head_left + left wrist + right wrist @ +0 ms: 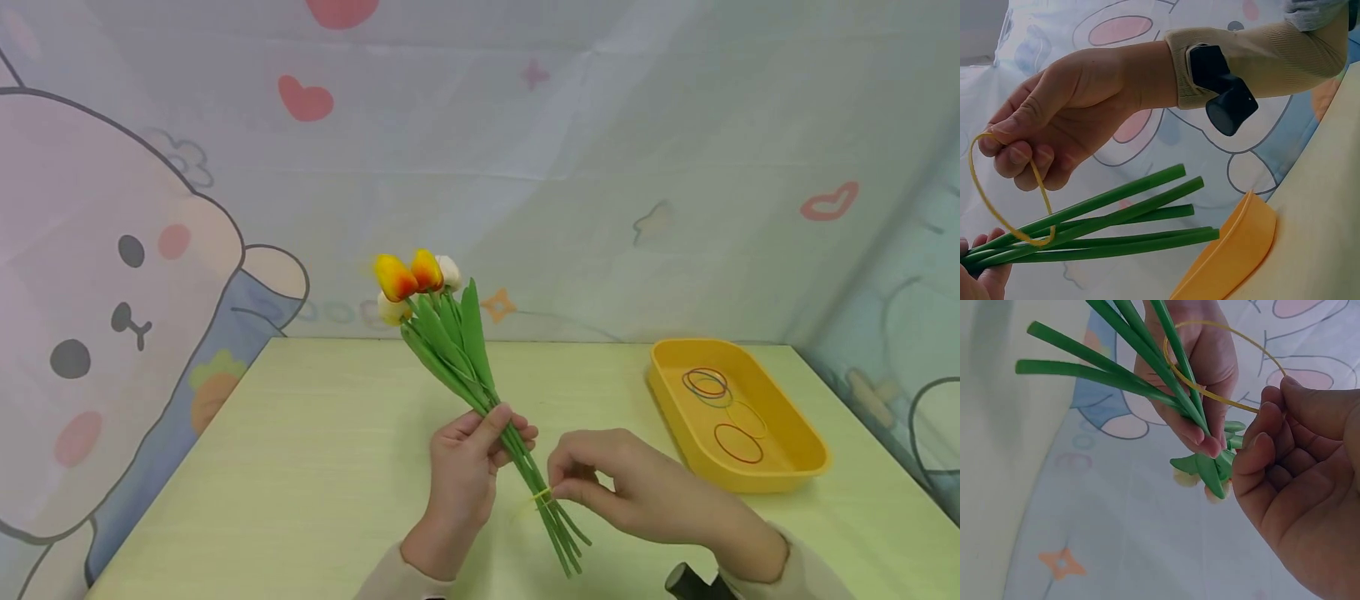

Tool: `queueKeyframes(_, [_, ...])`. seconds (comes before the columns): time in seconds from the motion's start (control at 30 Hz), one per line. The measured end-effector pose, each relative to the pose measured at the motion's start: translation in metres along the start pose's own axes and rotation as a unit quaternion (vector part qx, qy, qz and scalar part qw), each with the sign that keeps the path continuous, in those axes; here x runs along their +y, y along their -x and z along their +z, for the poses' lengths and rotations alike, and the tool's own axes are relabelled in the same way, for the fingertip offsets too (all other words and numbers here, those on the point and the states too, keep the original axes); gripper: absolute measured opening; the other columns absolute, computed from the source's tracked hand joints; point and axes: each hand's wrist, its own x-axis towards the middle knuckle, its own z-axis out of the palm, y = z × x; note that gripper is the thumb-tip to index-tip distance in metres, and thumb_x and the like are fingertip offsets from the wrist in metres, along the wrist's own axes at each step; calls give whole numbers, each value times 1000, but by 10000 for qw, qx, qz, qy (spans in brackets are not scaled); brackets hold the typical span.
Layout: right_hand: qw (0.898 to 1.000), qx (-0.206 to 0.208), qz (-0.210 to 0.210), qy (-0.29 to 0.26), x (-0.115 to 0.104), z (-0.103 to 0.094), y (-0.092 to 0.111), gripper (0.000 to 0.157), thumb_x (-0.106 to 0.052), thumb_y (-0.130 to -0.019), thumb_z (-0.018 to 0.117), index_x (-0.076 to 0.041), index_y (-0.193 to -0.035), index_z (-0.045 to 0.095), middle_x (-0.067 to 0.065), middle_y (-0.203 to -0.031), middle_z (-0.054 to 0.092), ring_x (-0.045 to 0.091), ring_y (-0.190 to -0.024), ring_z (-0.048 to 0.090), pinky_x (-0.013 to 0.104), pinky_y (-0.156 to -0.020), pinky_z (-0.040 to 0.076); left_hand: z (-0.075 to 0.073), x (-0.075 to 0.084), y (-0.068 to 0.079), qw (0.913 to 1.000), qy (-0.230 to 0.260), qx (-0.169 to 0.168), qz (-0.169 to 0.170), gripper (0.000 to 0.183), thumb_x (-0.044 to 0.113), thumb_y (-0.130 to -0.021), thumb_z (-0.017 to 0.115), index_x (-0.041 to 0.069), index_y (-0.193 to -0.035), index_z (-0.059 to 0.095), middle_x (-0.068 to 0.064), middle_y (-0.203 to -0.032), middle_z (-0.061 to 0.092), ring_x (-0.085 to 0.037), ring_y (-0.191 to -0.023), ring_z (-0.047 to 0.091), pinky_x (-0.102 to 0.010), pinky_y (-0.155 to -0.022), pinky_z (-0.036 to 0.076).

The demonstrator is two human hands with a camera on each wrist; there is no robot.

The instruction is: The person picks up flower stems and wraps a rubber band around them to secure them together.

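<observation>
My left hand [463, 471] grips a bunch of artificial tulips by its green stems [517, 446], just under the leaves [450, 342]. The bunch leans to the upper left, with orange-yellow blooms [395, 277] and white ones [449, 272] at the top. Below that grip, my right hand [630, 483] pinches a yellow rubber band [1225, 400] between thumb and fingertips. In the left wrist view the rubber band [988, 200] is pulled out from the stems into a long loop, its far end hooked round stems. The cut stem ends [1194, 210] stick out free past the band.
A yellow tray [735, 482] stands at the right of the pale table [300, 467], holding several loose rubber bands [738, 443] in red, blue and yellow. A printed cloth [465, 125] hangs behind the table. A black wrist camera [693, 583] sits on the right sleeve.
</observation>
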Motion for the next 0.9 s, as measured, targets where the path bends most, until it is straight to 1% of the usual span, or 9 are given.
queueKeyframes(0.13, [9999,115,-18,35,1,-4,-2,9,-6,-93,62,-14,-95,57,-7,-81,59,1,-70,54,17,-62,52,2,-5,2,9994,-141,-245,-177,22,5,-93,62,10,-74,71,-1,-71,70,-14,-68,71,-32,-71,60])
queueKeyframes(0.3, [9996,262,83,109,1,-8,-3,11,-6,-92,64,-15,-95,58,-9,-83,61,2,-71,56,18,-63,51,5,-11,5,9980,-250,-463,-346,17,5,-92,65,6,-75,70,-2,-70,70,-13,-67,70,-30,-71,60])
queueKeyframes(0.37, [9993,305,158,121,1,-11,-2,12,-6,-92,64,-16,-94,58,-10,-83,61,2,-71,56,18,-62,50,6,-13,6,9973,-308,-514,-414,15,6,-91,65,1,-78,70,-3,-70,70,-12,-66,70,-29,-70,60])
queueKeyframes(0.4, [9993,322,159,120,2,-12,-2,13,-4,-92,64,-16,-94,58,-10,-83,61,2,-71,56,17,-61,50,6,-14,7,9969,-357,-550,-436,16,5,-91,65,-4,-80,70,-2,-70,70,-12,-65,69,-28,-69,60])
queueKeyframes(0.53, [9989,386,250,71,4,-18,0,15,-2,-91,63,-16,-93,57,-10,-83,59,3,-72,56,17,-61,49,8,-15,9,9948,-534,-701,-517,26,4,-91,64,-22,-88,61,0,-67,70,-11,-62,69,-29,-68,60])
queueKeyframes(0.57, [9988,406,265,72,4,-20,0,14,-2,-92,63,-15,-93,57,-9,-83,59,4,-72,55,17,-61,48,8,-15,10,9942,-574,-730,-546,26,4,-91,64,-22,-87,61,0,-66,69,-11,-62,69,-30,-68,60])
queueKeyframes(0.6, [9987,436,260,79,5,-21,1,14,-2,-92,63,-15,-93,57,-8,-83,59,5,-71,55,18,-61,48,9,-15,10,9937,-602,-756,-571,29,3,-91,64,-25,-89,59,0,-66,69,-11,-62,69,-30,-68,60])
queueKeyframes(0.73, [9976,556,370,155,6,-25,3,13,-3,-92,63,-15,-94,57,-8,-83,58,7,-72,55,19,-63,49,11,-14,11,9915,-704,-867,-662,32,3,-91,64,-28,-90,56,0,-66,69,-11,-64,70,-31,-67,60])
queueKeyframes(0.9, [9956,710,542,283,6,-32,4,21,4,-89,63,-15,-93,57,-7,-84,58,8,-73,54,21,-63,48,10,-15,12,9870,-775,-1214,-718,36,2,-92,63,-32,-94,51,4,-65,67,-10,-64,70,-31,-67,60])
